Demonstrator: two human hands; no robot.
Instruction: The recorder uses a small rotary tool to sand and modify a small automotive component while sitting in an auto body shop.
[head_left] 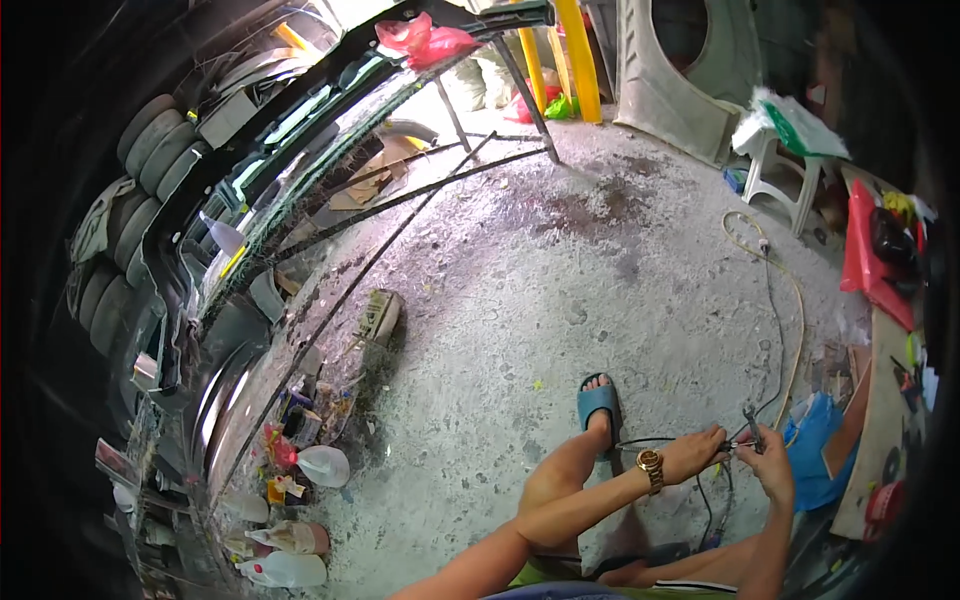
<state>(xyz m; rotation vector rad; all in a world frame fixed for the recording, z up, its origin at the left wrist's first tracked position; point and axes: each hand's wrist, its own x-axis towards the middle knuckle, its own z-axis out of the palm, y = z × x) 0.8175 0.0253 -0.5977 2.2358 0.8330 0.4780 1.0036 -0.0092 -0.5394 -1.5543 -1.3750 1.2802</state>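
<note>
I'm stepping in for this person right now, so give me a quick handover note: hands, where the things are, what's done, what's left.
Left hand, gold watch on the wrist, pinches the black cable near its end.
Right hand holds small pliers at that same cable end.
The cable runs on across the concrete floor toward a white plastic stool; a blue bag lies just right of the hands.
Done: cable end picked up, pliers on it.
Left: the work at the cable end; its state is too small to tell.
</note>
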